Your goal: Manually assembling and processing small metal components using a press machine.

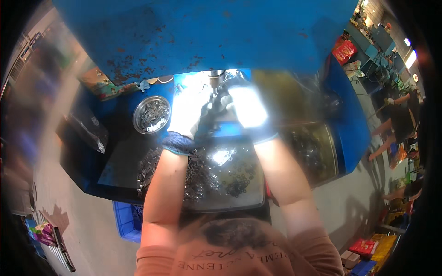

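Observation:
Both my hands wear white gloves with dark cuffs and are bleached by strong light beneath a blue machine [212, 37]. My left hand [188, 110] is at the left of a metal spindle or ram [215, 79], its fingers curled inward. Opposite it, my right hand [247, 105] is closed too, with bent fingertips toward the left hand. Something small and dark shows between them, but glare and blur hide what it is. Nearer me lies a tray [225, 208] with many small metal parts [200, 179] and dark ring-shaped pieces [238, 183].
A round metal bowl [136, 120] of small parts stands left of my left hand. On the right is a second tray [335, 156] with dark contents. A clear plastic bag [90, 129] lies at far left; a blue crate [123, 221] is below. Another person [400, 122] is at far right.

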Motion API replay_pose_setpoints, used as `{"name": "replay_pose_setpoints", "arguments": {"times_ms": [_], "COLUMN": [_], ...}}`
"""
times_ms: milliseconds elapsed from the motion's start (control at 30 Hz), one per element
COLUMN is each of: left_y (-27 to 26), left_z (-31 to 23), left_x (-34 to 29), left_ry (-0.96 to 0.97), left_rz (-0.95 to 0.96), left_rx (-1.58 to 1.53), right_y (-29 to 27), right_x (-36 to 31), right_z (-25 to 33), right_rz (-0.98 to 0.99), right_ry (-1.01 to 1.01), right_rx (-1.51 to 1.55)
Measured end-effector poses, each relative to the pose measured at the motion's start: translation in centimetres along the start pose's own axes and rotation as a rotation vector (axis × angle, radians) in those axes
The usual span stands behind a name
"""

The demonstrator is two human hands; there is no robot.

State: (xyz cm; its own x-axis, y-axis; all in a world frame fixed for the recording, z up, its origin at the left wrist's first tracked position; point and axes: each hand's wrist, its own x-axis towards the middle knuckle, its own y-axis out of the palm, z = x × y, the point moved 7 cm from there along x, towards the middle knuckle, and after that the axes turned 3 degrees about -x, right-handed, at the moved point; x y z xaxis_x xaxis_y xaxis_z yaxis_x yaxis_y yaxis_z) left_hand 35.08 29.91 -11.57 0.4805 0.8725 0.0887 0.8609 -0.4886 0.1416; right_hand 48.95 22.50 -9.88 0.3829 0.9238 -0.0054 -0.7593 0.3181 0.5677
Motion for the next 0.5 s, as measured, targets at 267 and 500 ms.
{"name": "replay_pose_setpoints", "arguments": {"times_ms": [267, 500], "left_y": [0.1, 0.0], "left_z": [0.1, 0.9], "left_x": [1.5, 2.0], "left_ry": [0.143, 0.168], "left_rz": [0.187, 0.266], "left_rx": [0.316, 0.205], "right_y": [-2.1, -0.6], "right_x": [2.8, 0.9], "right_z": [-1.3, 0.2], "right_rz": [-0.103, 0.030], "right_ry": [0.156, 0.039], "right_rx": [-0.204, -0.077]}}
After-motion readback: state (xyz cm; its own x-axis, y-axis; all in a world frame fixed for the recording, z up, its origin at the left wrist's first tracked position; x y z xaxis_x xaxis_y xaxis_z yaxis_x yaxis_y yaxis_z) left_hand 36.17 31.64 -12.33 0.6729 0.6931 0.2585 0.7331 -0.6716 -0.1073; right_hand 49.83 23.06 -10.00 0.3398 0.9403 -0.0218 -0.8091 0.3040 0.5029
